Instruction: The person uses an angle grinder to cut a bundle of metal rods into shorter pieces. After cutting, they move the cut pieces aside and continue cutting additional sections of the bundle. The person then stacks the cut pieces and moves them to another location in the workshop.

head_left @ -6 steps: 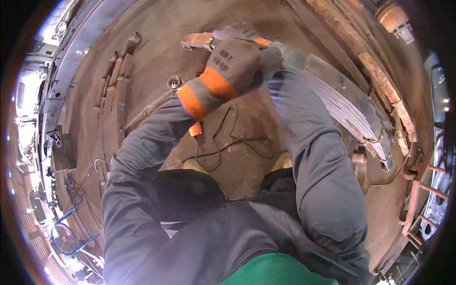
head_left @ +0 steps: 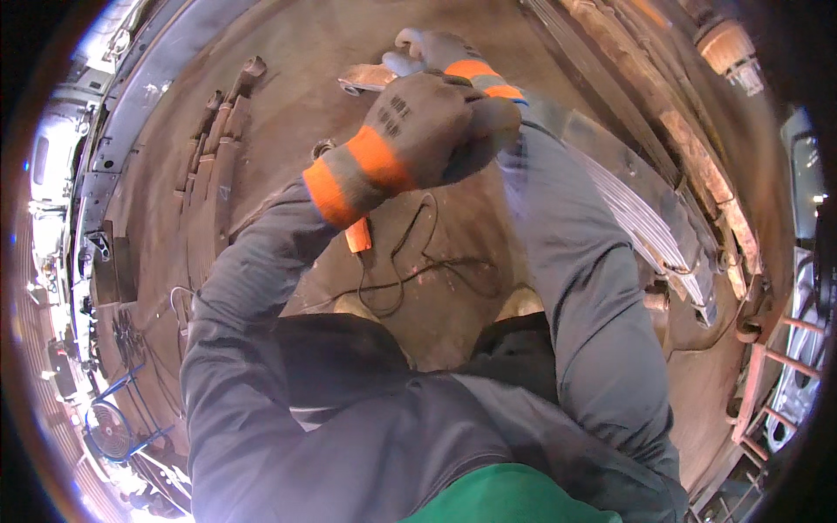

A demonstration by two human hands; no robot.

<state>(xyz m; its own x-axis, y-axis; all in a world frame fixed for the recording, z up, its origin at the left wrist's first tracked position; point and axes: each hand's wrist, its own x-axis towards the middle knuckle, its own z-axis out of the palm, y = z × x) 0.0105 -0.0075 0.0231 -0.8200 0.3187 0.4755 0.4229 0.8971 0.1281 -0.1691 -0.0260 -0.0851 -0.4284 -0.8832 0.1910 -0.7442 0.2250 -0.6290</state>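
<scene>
My left hand (head_left: pixel 427 131), in a dark glove with an orange-banded cuff, is closed beside my right wrist. Its curled fingers lie against the end of the grey right sleeve (head_left: pixel 558 218); whatever they may grip is hidden. Just beyond it, my gloved right hand (head_left: pixel 449 57) stretches toward the left, thumb and finger bent and apart with a gap between them. Under the hands runs a stack of metal leaf springs (head_left: pixel 623 205), whose rusty eye end (head_left: pixel 366 78) shows next to the right hand's fingertips.
An orange tool-like piece (head_left: pixel 357 235) and a loose dark cord (head_left: pixel 401 279) lie on the floor between my feet. More leaf springs (head_left: pixel 214 166) lie at the left. Long rusty bars (head_left: pixel 671 122) lie at the right, near a reddish metal frame (head_left: pixel 754 392). A blue fan (head_left: pixel 112 429) stands lower left.
My right hand shows more clearly beyond the left one, its fingers lifted and apart. My left hand has shifted slightly left and nearer to me.
</scene>
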